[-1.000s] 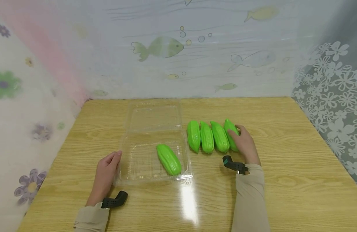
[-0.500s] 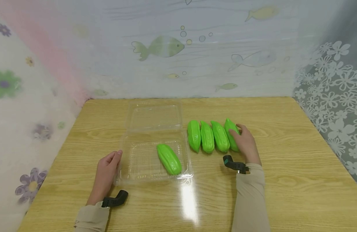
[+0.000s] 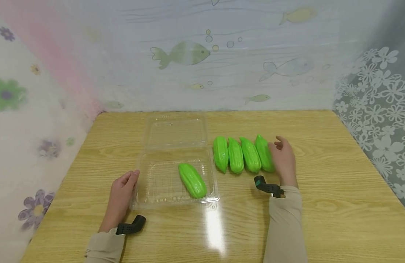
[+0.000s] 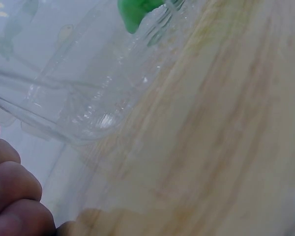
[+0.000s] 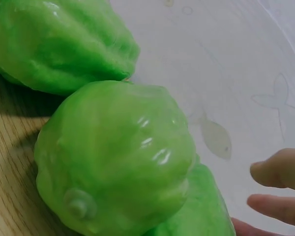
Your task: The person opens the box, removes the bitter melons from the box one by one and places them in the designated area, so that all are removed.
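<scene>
A clear plastic clamshell container (image 3: pixel 159 182) lies unfolded, its lid (image 3: pixel 176 131) laid back toward the wall. Inside its base, on the right, rests one glossy green ridged gourd (image 3: pixel 192 180). My left hand (image 3: pixel 121 191) pinches the container's left rim with curled fingers (image 4: pixel 14 187). Several like gourds (image 3: pixel 235 157) lie side by side in a row to the container's right. Beside the rightmost gourd (image 3: pixel 264 153), my right hand (image 3: pixel 283 159) has its thumb close against that gourd's side. In the right wrist view, its spread fingers (image 5: pixel 278 169) are off the gourds.
Both hands are over a wooden table (image 3: pixel 321 164) that meets a patterned wall curtain (image 3: pixel 255 54) at the back. A black wrist camera (image 3: pixel 131 224) sits on the left wrist and another camera (image 3: pixel 266 186) on the right.
My right hand has loosened from the rightmost gourd and shifted slightly right, its fingers lifting off. That gourd stays in the row. The left hand has stayed at the container's rim.
</scene>
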Action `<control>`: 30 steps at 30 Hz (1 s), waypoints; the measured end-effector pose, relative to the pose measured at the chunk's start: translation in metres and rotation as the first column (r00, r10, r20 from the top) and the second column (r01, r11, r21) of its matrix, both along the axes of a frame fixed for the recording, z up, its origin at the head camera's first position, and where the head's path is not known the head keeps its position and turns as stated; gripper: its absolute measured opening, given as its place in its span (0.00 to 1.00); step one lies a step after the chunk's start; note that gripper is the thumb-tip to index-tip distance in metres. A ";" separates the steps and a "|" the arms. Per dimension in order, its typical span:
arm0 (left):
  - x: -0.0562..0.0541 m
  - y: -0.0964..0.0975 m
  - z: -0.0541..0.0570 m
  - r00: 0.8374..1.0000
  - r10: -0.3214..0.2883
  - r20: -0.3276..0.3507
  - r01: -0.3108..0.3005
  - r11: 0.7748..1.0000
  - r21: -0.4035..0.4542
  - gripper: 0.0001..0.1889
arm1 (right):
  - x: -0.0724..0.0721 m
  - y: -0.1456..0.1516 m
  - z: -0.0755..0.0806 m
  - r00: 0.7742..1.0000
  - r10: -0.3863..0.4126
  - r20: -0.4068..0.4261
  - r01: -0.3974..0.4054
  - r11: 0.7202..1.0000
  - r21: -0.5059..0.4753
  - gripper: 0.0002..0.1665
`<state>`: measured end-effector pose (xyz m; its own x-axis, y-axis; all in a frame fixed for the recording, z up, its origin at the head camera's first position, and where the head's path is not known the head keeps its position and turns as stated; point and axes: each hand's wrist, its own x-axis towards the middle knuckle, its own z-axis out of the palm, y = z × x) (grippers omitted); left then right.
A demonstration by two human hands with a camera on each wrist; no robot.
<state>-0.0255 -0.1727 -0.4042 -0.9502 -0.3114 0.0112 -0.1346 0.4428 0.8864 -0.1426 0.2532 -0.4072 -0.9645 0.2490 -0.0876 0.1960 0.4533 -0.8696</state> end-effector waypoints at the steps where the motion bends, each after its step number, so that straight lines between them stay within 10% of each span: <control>1: -0.001 -0.002 -0.003 1.000 0.002 0.001 -0.002 1.000 0.001 0.27 | 0.000 0.000 0.001 1.000 -0.021 -0.019 0.021 1.000 -0.009 0.34; 13: -0.007 -0.012 -0.026 0.999 0.004 -0.039 -0.002 0.999 0.032 0.29 | 0.002 -0.010 0.018 0.978 -0.112 -0.176 0.098 0.991 -0.088 0.25; 30: -0.006 -0.013 -0.031 1.000 0.008 -0.028 -0.007 0.999 0.033 0.28 | 0.007 -0.065 0.032 0.939 0.166 -0.301 -0.181 0.983 -0.023 0.20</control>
